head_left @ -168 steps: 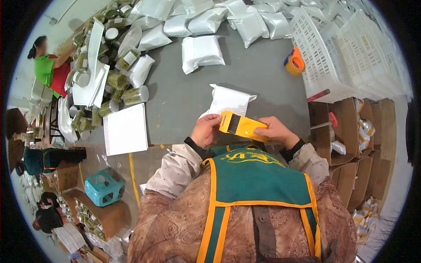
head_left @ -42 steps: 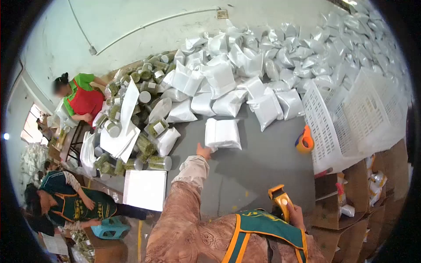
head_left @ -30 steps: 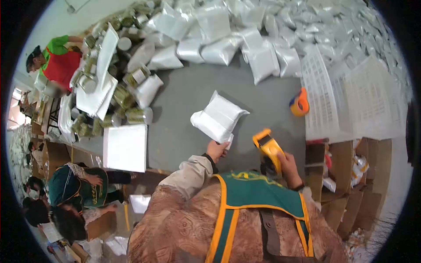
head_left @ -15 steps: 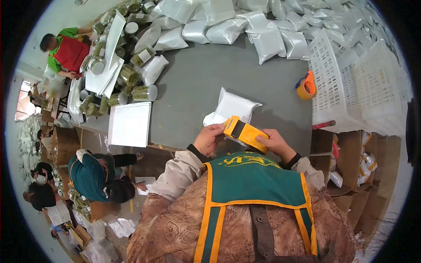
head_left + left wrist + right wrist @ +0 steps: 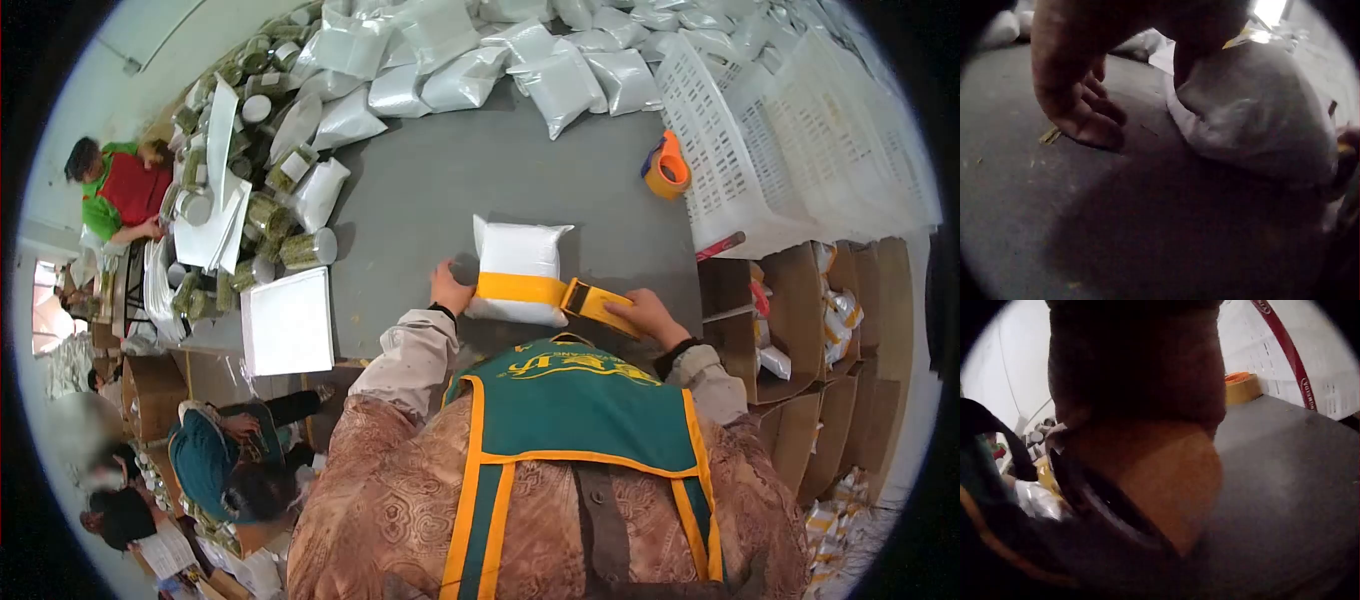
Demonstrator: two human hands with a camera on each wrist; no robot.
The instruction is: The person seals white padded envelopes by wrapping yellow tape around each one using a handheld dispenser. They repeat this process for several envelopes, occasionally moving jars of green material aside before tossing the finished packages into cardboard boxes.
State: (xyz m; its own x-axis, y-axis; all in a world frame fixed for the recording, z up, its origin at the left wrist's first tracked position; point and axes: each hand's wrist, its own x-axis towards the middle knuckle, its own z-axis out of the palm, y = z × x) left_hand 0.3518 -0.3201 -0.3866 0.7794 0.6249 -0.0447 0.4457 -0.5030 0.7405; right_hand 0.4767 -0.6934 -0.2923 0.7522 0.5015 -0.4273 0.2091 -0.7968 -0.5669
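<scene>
A white plastic mailer bag (image 5: pixel 520 248) lies packed on the grey table, with a band of yellow tape (image 5: pixel 520 288) running across its lower part. My left hand (image 5: pixel 452 288) rests at the bag's left edge. In the left wrist view its thumb (image 5: pixel 1188 65) presses the side of the bag (image 5: pixel 1254 112), while the other fingers (image 5: pixel 1094 115) hang loosely curled over the table. My right hand (image 5: pixel 655 318) grips a yellow tape dispenser (image 5: pixel 603 306), whose front end meets the tape at the bag's right edge. In the right wrist view the tape roll (image 5: pixel 1172 481) shows beneath the hand.
Filled mailer bags (image 5: pixel 465 80) line the table's back. Jars of dried green contents (image 5: pixel 268 215) and white sheets (image 5: pixel 288 322) lie left. An orange tape dispenser (image 5: pixel 667 170) stands near white crates (image 5: pixel 720 150). Cardboard boxes (image 5: pixel 780 300) stand at right; other people are at left.
Half a second ago my left hand was at the dispenser's front; now it is at the bag's left edge. The dispenser has moved right, and tape spans the bag, which lies straighter.
</scene>
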